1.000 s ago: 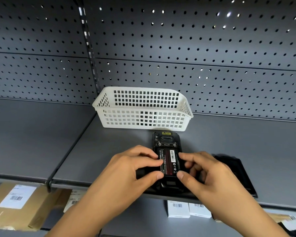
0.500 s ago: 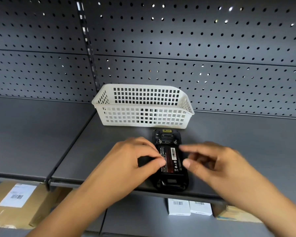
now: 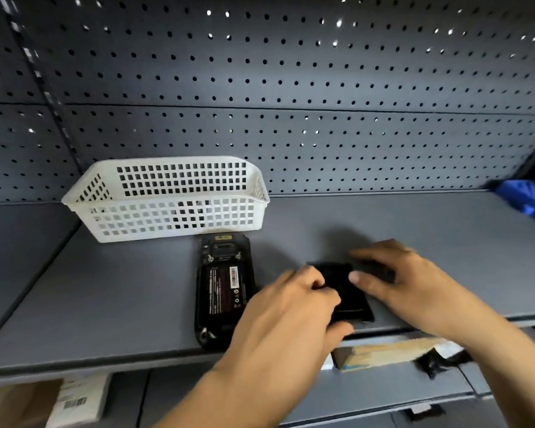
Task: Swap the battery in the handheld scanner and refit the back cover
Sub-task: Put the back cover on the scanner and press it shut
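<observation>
The black handheld scanner [image 3: 221, 288] lies face down on the grey shelf [image 3: 105, 304], its back open and a battery [image 3: 224, 287] with a red-and-white label seated in the bay. To its right the black back cover [image 3: 348, 293] lies flat near the shelf's front edge. My left hand [image 3: 291, 313] holds the cover's left side, fingers on top and thumb at the near edge. My right hand [image 3: 411, 285] holds its right side, thumb on the top face. The hands hide part of the cover, and the picture is blurred.
A white lattice basket [image 3: 167, 208] stands just behind the scanner against the pegboard wall [image 3: 322, 88]. A blue bin [image 3: 530, 199] sits at the far right of the shelf. Cardboard boxes [image 3: 383, 353] and labelled packs [image 3: 74, 400] lie on the shelf below.
Both hands left the scanner and battery and moved right onto the back cover. My view swung to the right, so the scanner now sits left of centre.
</observation>
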{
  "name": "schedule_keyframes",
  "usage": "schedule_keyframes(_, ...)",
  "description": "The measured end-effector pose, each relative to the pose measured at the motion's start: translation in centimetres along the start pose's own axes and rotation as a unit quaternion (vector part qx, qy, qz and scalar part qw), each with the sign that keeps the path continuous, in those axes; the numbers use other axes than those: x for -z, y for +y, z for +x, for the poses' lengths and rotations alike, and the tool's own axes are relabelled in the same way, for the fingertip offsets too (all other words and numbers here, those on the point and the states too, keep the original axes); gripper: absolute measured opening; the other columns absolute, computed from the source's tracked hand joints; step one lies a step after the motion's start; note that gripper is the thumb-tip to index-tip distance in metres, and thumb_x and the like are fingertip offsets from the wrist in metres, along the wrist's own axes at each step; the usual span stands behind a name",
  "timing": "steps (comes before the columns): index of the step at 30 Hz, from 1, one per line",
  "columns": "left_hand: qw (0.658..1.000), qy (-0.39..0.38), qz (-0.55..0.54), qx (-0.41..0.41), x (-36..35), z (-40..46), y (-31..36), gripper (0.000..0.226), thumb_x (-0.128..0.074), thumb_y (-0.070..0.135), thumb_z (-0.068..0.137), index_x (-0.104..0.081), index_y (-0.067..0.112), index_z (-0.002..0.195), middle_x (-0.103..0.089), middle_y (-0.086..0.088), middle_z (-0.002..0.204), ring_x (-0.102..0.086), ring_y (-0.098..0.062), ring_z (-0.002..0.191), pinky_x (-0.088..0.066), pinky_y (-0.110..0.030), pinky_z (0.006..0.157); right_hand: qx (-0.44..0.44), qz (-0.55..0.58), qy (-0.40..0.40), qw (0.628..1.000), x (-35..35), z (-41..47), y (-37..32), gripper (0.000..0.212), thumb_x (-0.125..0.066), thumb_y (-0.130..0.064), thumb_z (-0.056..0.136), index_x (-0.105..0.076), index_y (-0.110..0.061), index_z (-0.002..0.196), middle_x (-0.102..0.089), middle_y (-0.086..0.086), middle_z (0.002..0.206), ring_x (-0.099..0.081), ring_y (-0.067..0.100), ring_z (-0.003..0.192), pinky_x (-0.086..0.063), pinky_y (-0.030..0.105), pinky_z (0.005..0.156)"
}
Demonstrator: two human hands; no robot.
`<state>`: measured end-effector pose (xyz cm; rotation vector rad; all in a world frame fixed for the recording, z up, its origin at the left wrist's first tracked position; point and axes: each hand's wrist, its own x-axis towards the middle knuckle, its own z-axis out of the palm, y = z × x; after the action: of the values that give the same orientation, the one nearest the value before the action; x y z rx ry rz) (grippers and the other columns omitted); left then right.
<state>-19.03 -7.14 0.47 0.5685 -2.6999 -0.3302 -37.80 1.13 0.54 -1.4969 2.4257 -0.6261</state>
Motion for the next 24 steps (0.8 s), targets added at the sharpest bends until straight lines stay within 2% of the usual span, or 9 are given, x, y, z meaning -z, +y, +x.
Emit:
schedule_keyframes(2, 1.0, -0.006, 0.009, 0.013, -0.3, 0.1, 0.0, 0.031, -0.06, 0.05, 0.079, -0.075, 0.028, 0.093, -0.067, 0.007, 0.1, -0.066, -0.016, 0.091, -0.058, -0.034, 0.071, 0.007, -0.012, 0.005, 1.0, -0.4, -0.1, 0.2, 0.043, -0.062, -0.048, 0.081, -0.062, -0.034, 0.122, -0.054, -0.008, 0.12, -0.047, 0.017, 0.121, -0.035, 0.031, 0.106)
schedule_keyframes(4, 1.0, -0.005, 0.009, 0.021, -0.5, 0.2, 0.1, 0.029, -0.061, 0.048, 0.08, -0.075, 0.027, 0.093, -0.067, 0.006, 0.101, -0.065, -0.016, 0.092, -0.058, -0.034, 0.07, 0.006, -0.013, 0.008, 1.0, -0.6, -0.1, 0.1, 0.043, -0.063, -0.048, 0.081, -0.063, -0.034, 0.121, -0.051, -0.01, 0.119, -0.044, 0.018, 0.121, -0.034, 0.034, 0.107)
schedule_keyframes(11, 0.999, -0.001, -0.022, 0.05, -0.9, -0.3, 0.5, 0.029, -0.058, 0.048, 0.09, -0.066, 0.029, 0.11, -0.052, 0.009, 0.124, -0.053, -0.013, 0.112, -0.048, -0.03, 0.089, -0.023, 0.056, -0.021, 0.998, -0.7, 0.4, 0.2, 0.031, -0.067, -0.046, 0.077, -0.061, -0.043, 0.108, -0.05, -0.01, 0.119, -0.037, 0.016, 0.121, -0.032, 0.037, 0.108)
schedule_keyframes(13, 0.997, -0.002, -0.043, 0.066, -0.9, -0.4, 0.6, 0.03, -0.058, 0.048, 0.09, -0.061, 0.032, 0.115, -0.041, 0.009, 0.137, -0.049, -0.011, 0.118, -0.045, -0.029, 0.094, -0.03, 0.113, -0.023, 0.993, -0.8, 0.7, 0.2, 0.026, -0.07, -0.043, 0.076, -0.062, -0.042, 0.1, -0.056, -0.009, 0.116, -0.045, 0.018, 0.118, -0.036, 0.041, 0.106)
schedule_keyframes(15, 0.995, 0.0, -0.054, 0.079, -0.8, -0.5, 0.7, 0.032, -0.061, 0.048, 0.088, -0.056, 0.034, 0.116, -0.034, 0.008, 0.144, -0.049, -0.011, 0.117, -0.046, -0.029, 0.094, -0.012, 0.242, -0.018, 0.97, -0.8, 0.6, 0.1, 0.026, -0.074, -0.028, 0.078, -0.062, -0.034, 0.101, -0.069, -0.002, 0.103, -0.062, 0.023, 0.104, -0.048, 0.044, 0.098)
schedule_keyframes(17, 0.995, 0.012, -0.058, 0.082, -0.6, -0.6, 0.8, 0.033, -0.064, 0.046, 0.086, -0.052, 0.036, 0.115, -0.035, 0.012, 0.14, -0.053, -0.01, 0.103, -0.048, -0.03, 0.089, 0.016, 0.367, -0.025, 0.93, -0.6, 0.0, -0.1, 0.03, -0.074, -0.015, 0.08, -0.059, -0.026, 0.104, -0.073, 0.005, 0.086, -0.068, 0.028, 0.084, -0.053, 0.042, 0.088)
schedule_keyframes(19, 0.993, 0.041, -0.084, 0.077, -0.5, -0.6, 0.8, 0.034, -0.068, 0.041, 0.085, -0.048, 0.039, 0.112, -0.041, 0.018, 0.127, -0.054, -0.007, 0.083, -0.05, -0.031, 0.081, 0.04, 0.454, -0.006, 0.89, -0.6, -0.8, -0.4, 0.036, -0.073, -0.016, 0.074, -0.057, -0.024, 0.105, -0.065, 0.009, 0.076, -0.063, 0.025, 0.073, -0.051, 0.04, 0.079)
schedule_keyframes(20, 0.989, 0.062, -0.111, 0.075, -0.4, -0.6, 0.7, 0.035, -0.071, 0.037, 0.084, -0.048, 0.04, 0.11, -0.045, 0.019, 0.119, -0.057, -0.007, 0.081, -0.051, -0.031, 0.078, 0.055, 0.486, 0.01, 0.872, -0.5, -1.1, -0.6, 0.036, -0.073, -0.017, 0.073, -0.057, -0.023, 0.105, -0.064, 0.01, 0.075, -0.063, 0.024, 0.073, -0.052, 0.037, 0.077)
schedule_keyframes(24, 0.954, 0.151, -0.248, 0.074, 0.2, -0.9, 0.3, 0.031, -0.079, 0.019, 0.08, -0.061, 0.037, 0.099, -0.058, 0.015, 0.098, -0.066, -0.009, 0.085, -0.055, -0.027, 0.075, 0.117, 0.536, 0.053, 0.835, 0.0, -2.1, -1.4, 0.041, -0.08, -0.03, 0.069, -0.058, -0.019, 0.103, -0.071, 0.011, 0.079, -0.065, 0.024, 0.075, -0.057, 0.032, 0.075)
